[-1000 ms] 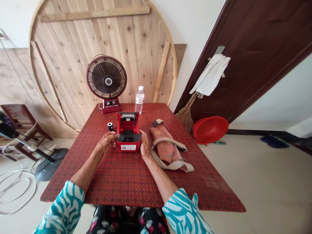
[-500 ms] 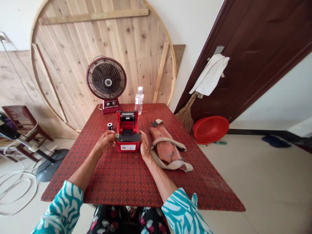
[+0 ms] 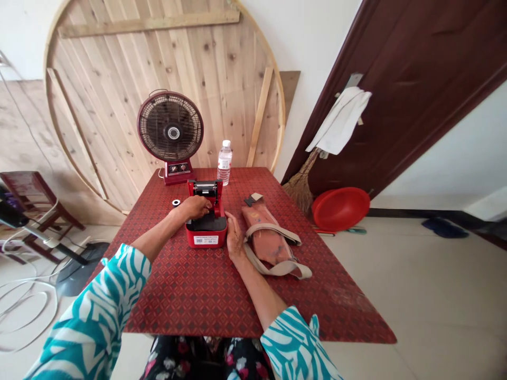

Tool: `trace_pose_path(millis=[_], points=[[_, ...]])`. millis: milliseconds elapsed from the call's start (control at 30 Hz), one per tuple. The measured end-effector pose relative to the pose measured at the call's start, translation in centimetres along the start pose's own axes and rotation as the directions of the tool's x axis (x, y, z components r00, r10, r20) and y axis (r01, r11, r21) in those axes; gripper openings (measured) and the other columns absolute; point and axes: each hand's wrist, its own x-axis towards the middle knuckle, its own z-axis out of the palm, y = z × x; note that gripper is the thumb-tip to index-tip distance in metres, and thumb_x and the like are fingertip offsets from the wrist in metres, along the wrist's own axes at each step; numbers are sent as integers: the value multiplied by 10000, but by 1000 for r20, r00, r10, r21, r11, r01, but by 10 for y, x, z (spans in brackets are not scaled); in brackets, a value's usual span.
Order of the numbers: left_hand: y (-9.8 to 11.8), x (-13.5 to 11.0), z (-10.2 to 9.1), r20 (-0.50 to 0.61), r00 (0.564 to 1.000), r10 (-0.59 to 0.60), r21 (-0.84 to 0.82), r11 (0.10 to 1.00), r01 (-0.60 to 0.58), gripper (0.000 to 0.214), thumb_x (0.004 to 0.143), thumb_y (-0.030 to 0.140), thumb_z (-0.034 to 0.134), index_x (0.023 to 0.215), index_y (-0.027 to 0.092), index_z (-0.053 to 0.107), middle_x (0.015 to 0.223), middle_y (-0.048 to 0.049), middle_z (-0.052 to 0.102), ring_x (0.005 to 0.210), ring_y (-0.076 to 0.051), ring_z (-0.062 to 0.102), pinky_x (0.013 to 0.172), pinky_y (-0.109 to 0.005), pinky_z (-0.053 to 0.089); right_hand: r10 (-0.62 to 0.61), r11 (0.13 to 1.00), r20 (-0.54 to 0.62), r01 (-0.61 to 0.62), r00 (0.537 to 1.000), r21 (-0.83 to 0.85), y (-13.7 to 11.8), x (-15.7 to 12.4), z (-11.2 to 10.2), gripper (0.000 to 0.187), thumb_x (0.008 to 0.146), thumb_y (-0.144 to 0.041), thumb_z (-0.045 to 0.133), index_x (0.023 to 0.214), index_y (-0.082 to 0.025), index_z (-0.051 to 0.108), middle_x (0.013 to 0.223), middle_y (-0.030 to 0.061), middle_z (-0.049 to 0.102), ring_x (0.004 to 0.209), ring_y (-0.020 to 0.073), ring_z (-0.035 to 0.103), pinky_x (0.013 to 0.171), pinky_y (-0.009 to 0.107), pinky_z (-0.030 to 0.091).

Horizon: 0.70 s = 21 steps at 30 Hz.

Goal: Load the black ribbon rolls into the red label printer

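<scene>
A small red-and-black label printer point(image 3: 206, 230) stands on the table with its lid raised and a white label on its front. My left hand point(image 3: 197, 207) reaches over its open top from the left, fingers curled down at the hinge side. Whatever those fingers hold, if anything, is hidden. Along the printer's right side lies my right hand point(image 3: 234, 237), fingers stretched out against the casing. A small black roll with a white core point(image 3: 176, 202) stands just left of the printer, partly behind my left wrist.
An orange-brown bag with a beige strap point(image 3: 271, 237) lies right of the printer on the red patterned table point(image 3: 186, 301). Behind stand a fan point(image 3: 173, 132) and a water bottle point(image 3: 224, 164). A red basin point(image 3: 340, 209) and a broom point(image 3: 303, 184) are by the door.
My left hand has moved from the printer's left side up and right, over its open top. My right hand stays at the right side. The view has shifted slightly.
</scene>
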Motion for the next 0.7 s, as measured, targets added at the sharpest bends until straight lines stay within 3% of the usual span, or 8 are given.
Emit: trace_pose_path(millis=[167, 433, 700], points=[[-9, 18, 5, 83, 996, -14, 87, 996, 7, 213, 557, 60, 669, 636, 255, 705, 782, -20, 736, 846, -237, 660, 756, -264, 448, -3, 1000, 3, 3, 1000, -4, -3, 0, -1, 441, 899, -512, 391, 1138, -212, 610, 1200, 69, 627, 1153, 211, 540, 1047, 410, 374], [-13, 24, 12, 32, 999, -36, 130, 991, 31, 217, 541, 84, 702, 682, 248, 683, 728, -27, 702, 814, -239, 649, 724, -265, 446, 29, 999, 17, -29, 999, 23, -1, 0, -1, 460, 894, -529, 389, 1149, -210, 600, 1206, 77, 619, 1163, 216, 532, 1052, 422, 370], [-6, 24, 14, 55, 998, -43, 145, 989, 35, 203, 493, 71, 723, 565, 231, 621, 615, -18, 653, 755, -243, 648, 651, -251, 441, 10, 1000, 12, -10, 1000, 3, -4, 0, -1, 426, 904, -503, 386, 1136, -225, 610, 1196, 63, 624, 1152, 208, 538, 1054, 408, 369]])
